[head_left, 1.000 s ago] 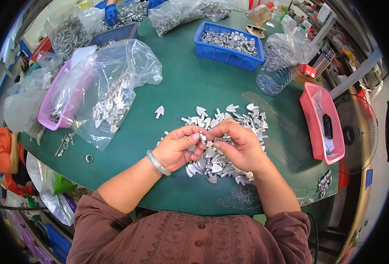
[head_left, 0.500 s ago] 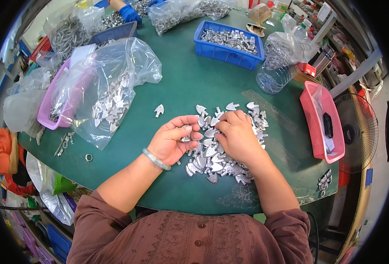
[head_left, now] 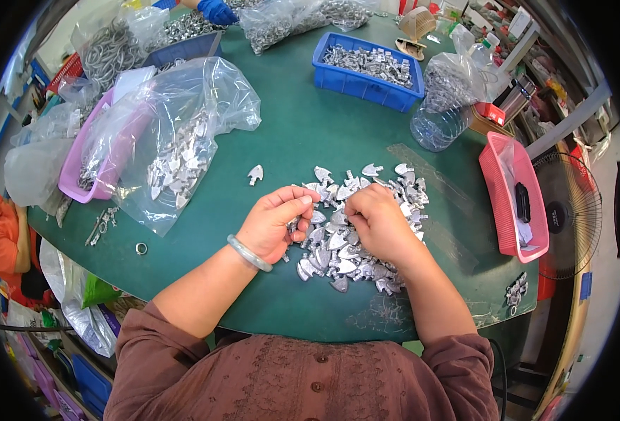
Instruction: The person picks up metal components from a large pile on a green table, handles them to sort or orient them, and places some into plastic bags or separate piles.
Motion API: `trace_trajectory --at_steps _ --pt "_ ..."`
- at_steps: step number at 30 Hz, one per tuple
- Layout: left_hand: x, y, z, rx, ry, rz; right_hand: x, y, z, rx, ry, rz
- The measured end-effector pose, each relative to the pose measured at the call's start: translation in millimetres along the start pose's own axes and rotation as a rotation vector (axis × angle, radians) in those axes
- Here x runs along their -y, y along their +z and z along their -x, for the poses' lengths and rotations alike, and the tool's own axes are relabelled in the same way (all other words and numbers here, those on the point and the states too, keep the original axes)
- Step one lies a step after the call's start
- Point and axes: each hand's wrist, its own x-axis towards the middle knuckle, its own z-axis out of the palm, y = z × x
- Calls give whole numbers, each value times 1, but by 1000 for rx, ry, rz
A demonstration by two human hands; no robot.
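A pile of small silver arrowhead-shaped metal pieces (head_left: 338, 242) lies on the green table in front of me. My left hand (head_left: 275, 219), with a pale bangle at the wrist, is closed at the pile's left edge. Grey metal shows between its curled fingers, so it holds at least one arrowhead piece. Over the pile's upper middle, my right hand (head_left: 381, 223) has its fingers bent down and pinched together among the pieces. Its fingertips are partly hidden, and I cannot make out what they hold. One lone arrowhead piece (head_left: 255, 174) lies apart, beyond my left hand.
A clear plastic bag of arrowhead pieces (head_left: 176, 165) leans on a lilac basket (head_left: 117, 154) at left. Farther back sits a blue bin (head_left: 366, 95) of metal parts. A pink basket (head_left: 496, 203) and a fan (head_left: 570, 214) stand right. A co-worker's blue-gloved hand (head_left: 216, 11) shows far off.
My left fingers have curled in further, the thumb now meeting the index finger. The right hand stays over the pile with slightly tighter fingers. The co-worker's gloved hand has shifted up.
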Motion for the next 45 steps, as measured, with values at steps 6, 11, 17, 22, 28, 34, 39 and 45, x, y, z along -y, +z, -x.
trace_trajectory --at_steps 6,11,17,22,28,34,39,45 --pt "1 6 3 2 -29 -125 0 -7 1 -62 119 -604" --pt "3 7 6 81 -112 -125 3 -7 2 -7 104 -781" --pt "4 9 6 140 -133 -138 1 -4 4 -58 92 -785" --pt "5 9 6 134 -139 -165 8 -4 3 -57 76 -854" --pt "7 3 6 197 -96 -19 3 -8 3 -130 109 -805" --pt "1 2 1 294 -103 188 -13 -13 0 -189 47 -319" --pt "0 -11 -3 239 -4 292 -7 -12 -4 31 -22 104" --pt "-3 -10 -3 96 30 264 7 -15 -11 224 27 337"
